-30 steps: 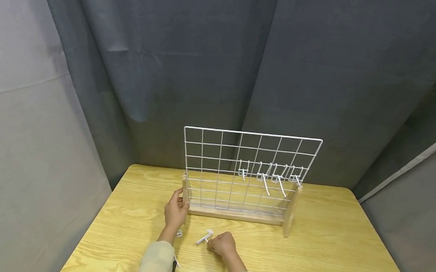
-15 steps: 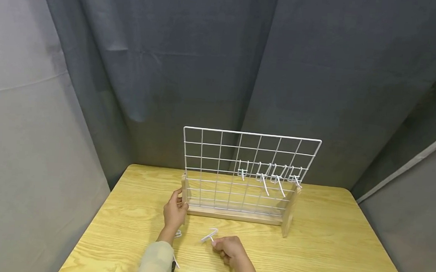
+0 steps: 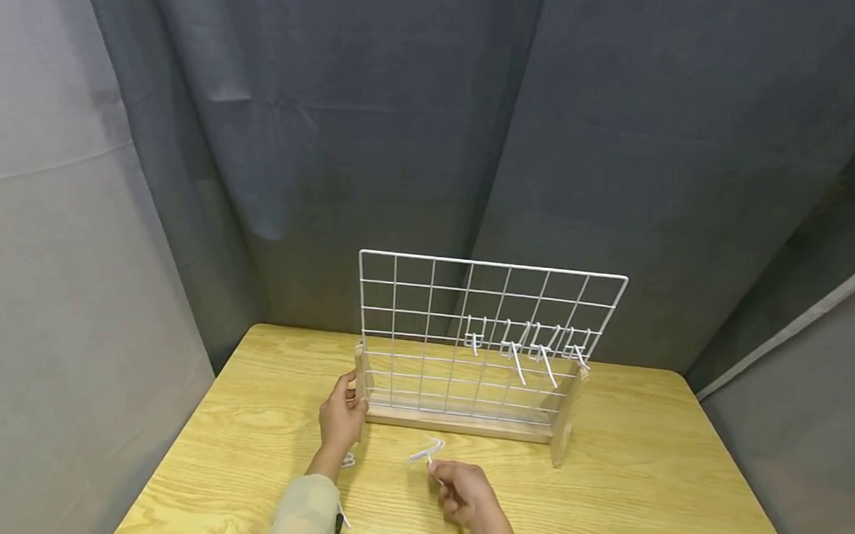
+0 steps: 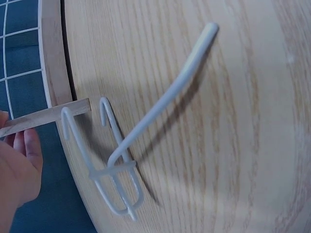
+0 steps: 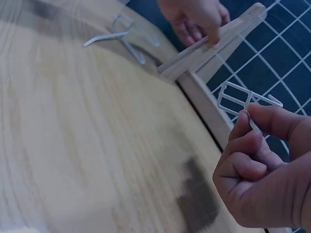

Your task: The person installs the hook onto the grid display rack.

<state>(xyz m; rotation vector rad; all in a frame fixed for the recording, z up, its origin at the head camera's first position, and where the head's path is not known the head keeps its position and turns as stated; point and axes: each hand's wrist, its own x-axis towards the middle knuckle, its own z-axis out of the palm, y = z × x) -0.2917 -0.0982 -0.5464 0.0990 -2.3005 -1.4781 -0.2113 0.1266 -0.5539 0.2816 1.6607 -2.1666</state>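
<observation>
- My right hand pinches a white wire hook between thumb and forefinger, just above the table, a little in front of the rack.
- My left hand grips the wooden end post of the wire grid rack, fingers curled round it.
- Another hook lies loose on the table right by my left wrist.
- Four hooks hang in a row on the right side of the grid.
</observation>
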